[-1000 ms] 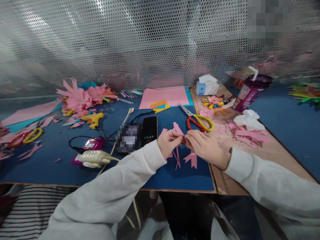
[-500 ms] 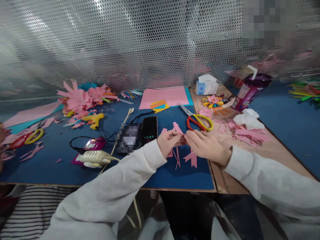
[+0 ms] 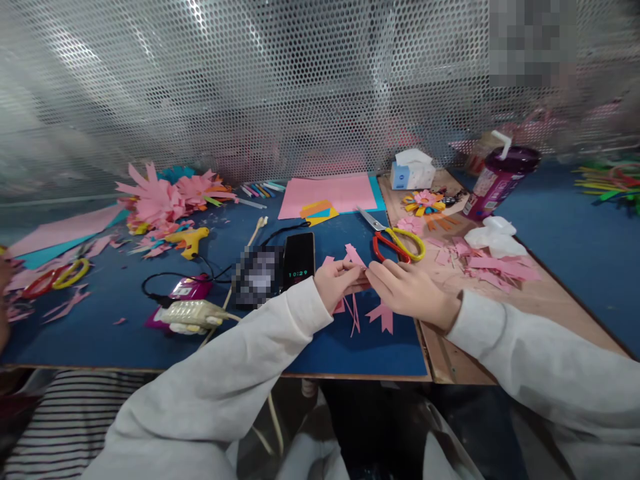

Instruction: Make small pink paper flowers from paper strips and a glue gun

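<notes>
My left hand (image 3: 337, 283) is closed in a pinch on a pink paper piece (image 3: 353, 255), part of which sticks up beyond my fingers. Fingertips of my right hand (image 3: 407, 290) meet those of the left at the same paper, and they too are pinched together. How the paper is folded between them is hidden. Below my hands lie thin pink strips (image 3: 355, 313) and a notched pink cutout (image 3: 382, 316). Scissors (image 3: 395, 241) with red and yellow handles rest just beyond my right hand.
A phone (image 3: 299, 259), a power strip (image 3: 193, 315) and a yellow glue gun (image 3: 189, 241) lie to the left. Pink sheets (image 3: 333, 193) are at the back. On the right stand a tissue box (image 3: 412, 172) and a purple cup (image 3: 500, 180), near paper scraps (image 3: 495, 263). Another person sits at left.
My right fingertips have shifted slightly left, closer to my left fingers. Otherwise the hands and paper look almost the same.
</notes>
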The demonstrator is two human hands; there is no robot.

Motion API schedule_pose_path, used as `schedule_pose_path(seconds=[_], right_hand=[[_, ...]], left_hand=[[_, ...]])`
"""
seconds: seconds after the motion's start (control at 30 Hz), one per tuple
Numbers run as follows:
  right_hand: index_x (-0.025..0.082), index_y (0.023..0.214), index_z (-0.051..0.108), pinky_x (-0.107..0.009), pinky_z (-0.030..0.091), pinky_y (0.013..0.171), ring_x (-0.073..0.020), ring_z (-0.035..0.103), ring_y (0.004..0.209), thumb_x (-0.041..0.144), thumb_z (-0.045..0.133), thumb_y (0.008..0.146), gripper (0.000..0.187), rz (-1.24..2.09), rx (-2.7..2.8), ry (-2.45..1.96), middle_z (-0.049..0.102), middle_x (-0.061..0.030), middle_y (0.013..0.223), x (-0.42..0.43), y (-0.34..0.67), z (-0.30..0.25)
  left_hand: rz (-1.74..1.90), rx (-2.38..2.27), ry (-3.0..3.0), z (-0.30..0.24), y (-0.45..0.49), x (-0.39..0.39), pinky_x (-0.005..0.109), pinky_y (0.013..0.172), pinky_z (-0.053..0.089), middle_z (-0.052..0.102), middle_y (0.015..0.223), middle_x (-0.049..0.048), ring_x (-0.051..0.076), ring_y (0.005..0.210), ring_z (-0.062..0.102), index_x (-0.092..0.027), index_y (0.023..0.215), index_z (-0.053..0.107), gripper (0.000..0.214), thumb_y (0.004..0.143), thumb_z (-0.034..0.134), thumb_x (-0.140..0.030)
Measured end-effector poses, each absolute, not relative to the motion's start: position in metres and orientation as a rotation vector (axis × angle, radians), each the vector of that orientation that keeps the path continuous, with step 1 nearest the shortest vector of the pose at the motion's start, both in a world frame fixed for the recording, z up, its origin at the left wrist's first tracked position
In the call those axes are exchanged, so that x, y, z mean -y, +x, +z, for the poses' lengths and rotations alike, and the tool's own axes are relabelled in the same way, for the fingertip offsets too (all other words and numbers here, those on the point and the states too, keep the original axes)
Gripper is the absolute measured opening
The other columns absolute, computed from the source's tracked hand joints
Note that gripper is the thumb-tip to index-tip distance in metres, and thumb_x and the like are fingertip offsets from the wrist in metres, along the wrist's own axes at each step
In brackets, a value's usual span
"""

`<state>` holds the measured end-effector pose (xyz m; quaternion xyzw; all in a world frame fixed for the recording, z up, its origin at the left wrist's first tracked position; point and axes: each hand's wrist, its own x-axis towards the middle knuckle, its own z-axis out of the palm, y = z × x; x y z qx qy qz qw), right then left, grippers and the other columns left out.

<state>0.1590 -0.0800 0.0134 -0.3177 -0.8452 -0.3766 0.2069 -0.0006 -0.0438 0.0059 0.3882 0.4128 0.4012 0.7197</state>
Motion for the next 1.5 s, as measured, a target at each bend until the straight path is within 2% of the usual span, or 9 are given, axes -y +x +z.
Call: schedule_pose_path(seconds=[0.3,0.6,0.83,1.03,1.27,1.5], right_hand=[[0.012,0.083,0.063,-0.028,0.033,0.048,-0.0144,0.047,0.065,0.013,0.048,0.087,0.016,-1.080,2.443,-0.841,0.062,-0.0052,0.078,0.079,0.165,0.017],[0.010,0.090,0.064,-0.028,0.035,0.049,-0.0148,0.050,0.068,0.015,0.046,0.089,0.019,-1.043,2.413,-0.841,0.065,-0.0096,0.091,0.080,0.167,0.013],[0.007,0.096,0.062,-0.026,0.037,0.049,-0.0153,0.054,0.072,0.015,0.047,0.088,0.019,-0.898,2.320,-0.910,0.062,-0.0095,0.086,0.079,0.166,0.009],[0.007,0.097,0.062,-0.026,0.039,0.048,-0.0153,0.056,0.071,0.017,0.050,0.086,0.019,-0.876,2.293,-0.930,0.063,-0.0078,0.086,0.079,0.166,0.006],[0.008,0.096,0.063,-0.025,0.043,0.053,-0.0151,0.058,0.074,0.016,0.049,0.086,0.018,-0.767,2.244,-0.965,0.063,-0.0086,0.086,0.079,0.163,0.004],[0.009,0.094,0.063,-0.025,0.042,0.052,-0.0141,0.057,0.071,0.016,0.048,0.086,0.019,-0.732,2.239,-0.990,0.063,-0.0081,0.084,0.082,0.162,0.007]], left_hand=[[0.878,-0.948,0.820,0.008,0.000,0.043,0.042,0.083,0.055,0.068,0.062,0.0066,0.018,0.064,0.068,-0.009,0.071,0.060,0.007,0.075,0.065,-0.011],[0.877,-0.933,0.818,0.013,-0.001,0.043,0.042,0.085,0.054,0.070,0.066,0.0087,0.019,0.071,0.070,-0.009,0.072,0.060,0.007,0.078,0.062,-0.011],[0.894,-0.911,0.843,0.010,-0.001,0.043,0.045,0.086,0.053,0.070,0.069,0.0093,0.021,0.075,0.070,-0.009,0.073,0.060,0.009,0.073,0.069,-0.013],[0.902,-0.910,0.876,0.008,-0.001,0.044,0.043,0.084,0.055,0.070,0.070,0.0084,0.020,0.072,0.070,-0.009,0.074,0.059,0.012,0.071,0.071,-0.013],[0.905,-0.914,0.921,0.006,-0.002,0.043,0.042,0.083,0.056,0.071,0.076,0.0106,0.022,0.076,0.070,-0.009,0.076,0.059,0.023,0.066,0.077,-0.021],[0.912,-0.907,0.929,0.006,-0.002,0.043,0.045,0.084,0.055,0.070,0.072,0.0091,0.022,0.077,0.070,-0.009,0.075,0.059,0.021,0.066,0.076,-0.020]])
